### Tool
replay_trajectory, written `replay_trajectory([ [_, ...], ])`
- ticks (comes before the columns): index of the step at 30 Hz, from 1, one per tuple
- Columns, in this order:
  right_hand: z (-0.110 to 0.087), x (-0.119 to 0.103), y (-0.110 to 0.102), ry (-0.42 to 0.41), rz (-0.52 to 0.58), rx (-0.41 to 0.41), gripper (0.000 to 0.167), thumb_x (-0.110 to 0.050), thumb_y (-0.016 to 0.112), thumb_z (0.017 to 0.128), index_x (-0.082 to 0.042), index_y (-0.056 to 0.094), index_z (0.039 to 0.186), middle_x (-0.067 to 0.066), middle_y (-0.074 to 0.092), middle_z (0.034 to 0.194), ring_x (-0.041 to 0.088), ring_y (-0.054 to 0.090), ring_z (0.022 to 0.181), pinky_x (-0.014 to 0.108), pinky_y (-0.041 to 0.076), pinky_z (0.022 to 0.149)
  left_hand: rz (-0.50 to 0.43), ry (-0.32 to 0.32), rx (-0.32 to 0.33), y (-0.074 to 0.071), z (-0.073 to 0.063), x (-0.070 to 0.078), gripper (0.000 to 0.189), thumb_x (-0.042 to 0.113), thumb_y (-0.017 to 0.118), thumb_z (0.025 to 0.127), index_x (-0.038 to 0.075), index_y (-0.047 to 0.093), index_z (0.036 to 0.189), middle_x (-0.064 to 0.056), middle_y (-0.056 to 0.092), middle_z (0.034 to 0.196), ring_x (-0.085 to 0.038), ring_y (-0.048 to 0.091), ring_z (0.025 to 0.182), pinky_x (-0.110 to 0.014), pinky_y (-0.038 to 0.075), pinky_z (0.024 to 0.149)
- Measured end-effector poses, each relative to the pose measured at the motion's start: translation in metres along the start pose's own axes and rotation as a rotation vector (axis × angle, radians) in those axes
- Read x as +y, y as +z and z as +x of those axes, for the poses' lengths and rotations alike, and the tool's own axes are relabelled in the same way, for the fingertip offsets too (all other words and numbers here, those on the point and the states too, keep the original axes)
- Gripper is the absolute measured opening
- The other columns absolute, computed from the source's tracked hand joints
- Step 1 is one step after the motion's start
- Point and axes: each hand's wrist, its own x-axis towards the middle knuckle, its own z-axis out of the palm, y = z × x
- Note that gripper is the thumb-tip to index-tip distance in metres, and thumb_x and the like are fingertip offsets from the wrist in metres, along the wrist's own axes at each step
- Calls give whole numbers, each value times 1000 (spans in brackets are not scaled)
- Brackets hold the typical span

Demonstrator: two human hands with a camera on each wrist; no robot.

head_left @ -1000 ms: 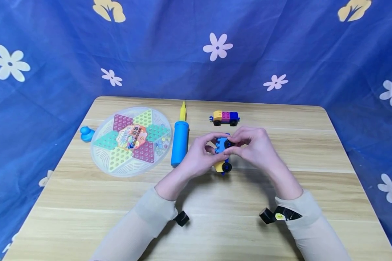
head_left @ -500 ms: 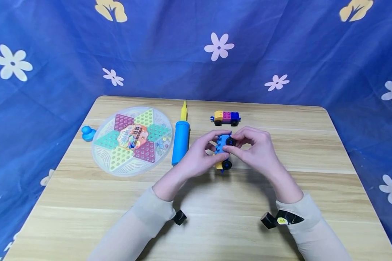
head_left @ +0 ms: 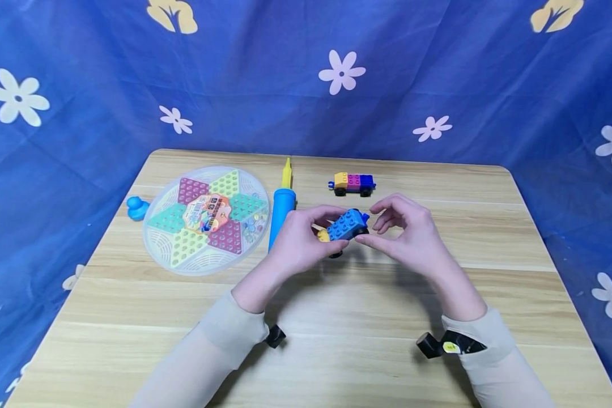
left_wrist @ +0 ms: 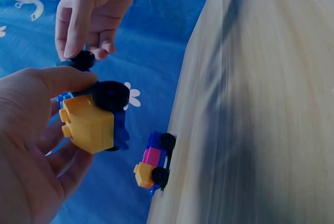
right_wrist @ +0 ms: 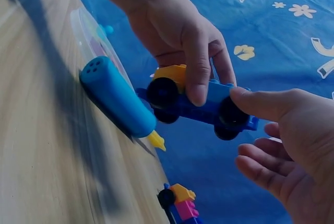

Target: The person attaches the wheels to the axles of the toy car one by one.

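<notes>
My left hand (head_left: 298,238) grips a toy building-block car (head_left: 345,225) between thumb and fingers, above the table. Light blue studded blocks and a yellow block (left_wrist: 90,125) sit on its dark blue base with black wheels. The car tilts, its blue end up to the right in the head view. In the right wrist view, the thumb of my right hand (right_wrist: 308,140) touches the wheel (right_wrist: 232,112) at the blue end, while the other fingers are spread loosely below, off the car. Farther back stands a second block car (head_left: 354,182), yellow, pink and dark blue.
A blue hand pump (head_left: 283,209) with a yellow nozzle lies just left of my left hand. Beyond it are a round Chinese checkers board (head_left: 204,263) and a small blue toy (head_left: 137,208) near the left table edge. A blue flowered cloth (head_left: 265,73) hangs behind.
The held car has turned from pointing away to slanting right, its studs now facing up. My right fingers have come off it and spread, the hand shifting slightly right.
</notes>
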Motion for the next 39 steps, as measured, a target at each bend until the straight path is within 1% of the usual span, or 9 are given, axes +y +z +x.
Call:
replay_trajectory([
  [6,1,2,-1,-7,-37,-97,55,-12,98,77,-7,70,123,1,68,110,15,69,88,30,62,79,171,39,-31,-1,0,3,48,24,94,83,21,78,128,6,76,118,-9,67,94,-29,56,74],
  [11,2,5,1,-38,-35,-160,52,-11,97,79,-6,71,124,1,68,116,15,70,92,32,63,79,290,67,-82,-2,3,7,49,26,93,83,25,78,130,6,76,123,-13,70,106,-32,55,83],
  [13,2,6,1,-51,-32,-185,50,-12,96,80,-7,72,124,0,69,118,16,71,94,33,63,79,323,79,-99,-2,4,9,48,27,93,83,25,78,129,6,76,122,-13,71,107,-32,55,84],
  [17,1,8,2,-57,-37,-222,47,-13,94,83,-8,73,125,-1,71,120,18,72,94,34,63,80,374,102,-112,0,7,10,46,28,92,84,25,79,128,6,77,119,-12,71,102,-29,54,79],
  [24,-2,10,0,-53,-37,-220,38,-11,90,87,-10,76,122,-2,72,116,15,70,98,35,61,87,450,167,-111,3,8,8,46,31,92,84,25,79,128,6,78,116,-13,71,101,-30,52,76],
  [28,-5,15,-1,-70,-4,-167,38,-8,90,86,-10,77,121,-2,72,114,15,70,101,33,60,90,401,211,-78,2,7,3,47,33,90,86,23,77,130,6,76,121,-14,70,108,-32,54,83],
  [32,-8,23,-5,-87,66,-87,42,2,91,81,-5,77,120,2,73,112,20,71,100,32,60,91,277,231,-28,-2,7,-6,52,34,90,87,20,73,134,5,72,131,-14,65,122,-36,53,99],
  [35,-9,27,-8,-88,120,-51,47,10,90,78,-2,76,121,7,73,112,21,70,100,32,60,92,174,213,-23,-5,6,-12,55,38,89,89,20,71,138,7,69,136,-11,62,128,-37,50,107],
  [39,-10,33,-10,-51,163,-39,48,13,88,79,-2,76,123,9,72,113,21,69,99,31,60,92,63,180,-59,-5,6,-18,51,38,85,92,19,71,137,7,69,136,-9,63,125,-34,54,102],
])
